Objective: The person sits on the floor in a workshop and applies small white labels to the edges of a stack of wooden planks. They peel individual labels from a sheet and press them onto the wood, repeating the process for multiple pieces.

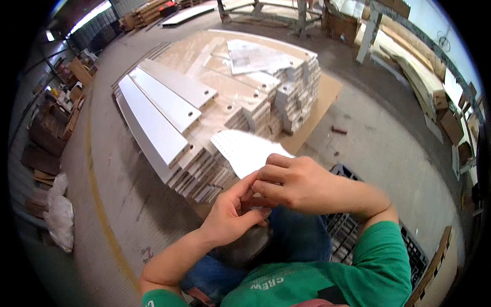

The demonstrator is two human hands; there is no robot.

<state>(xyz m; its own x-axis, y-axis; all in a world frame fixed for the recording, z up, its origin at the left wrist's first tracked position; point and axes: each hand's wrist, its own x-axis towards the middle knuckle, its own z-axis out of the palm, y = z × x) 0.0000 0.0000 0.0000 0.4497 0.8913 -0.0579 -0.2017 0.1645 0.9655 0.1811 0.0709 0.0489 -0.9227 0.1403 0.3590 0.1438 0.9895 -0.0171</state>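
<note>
In front of my chest my two hands meet, fingertips together. My right hand (302,184) is closed, its thumb and fingers pinched at the lower edge of a white sheet (245,149) with rows of small dots. The sheet sticks out beyond my fingers, over the near edge of the board stack. My left hand (230,217) has its fingers curled up against the right fingertips. Whatever small thing may be between the left fingers is hidden. Beyond the sheet lie stacked long boards (204,77), some with white faces and round dark holes near their ends.
A printed paper (255,56) lies on the stack under clear film. A black plastic crate (342,230) stands at my right side. Long panels (409,66) rest on a rack at the far right. A white plastic bag (60,215) and cardboard boxes line the left side.
</note>
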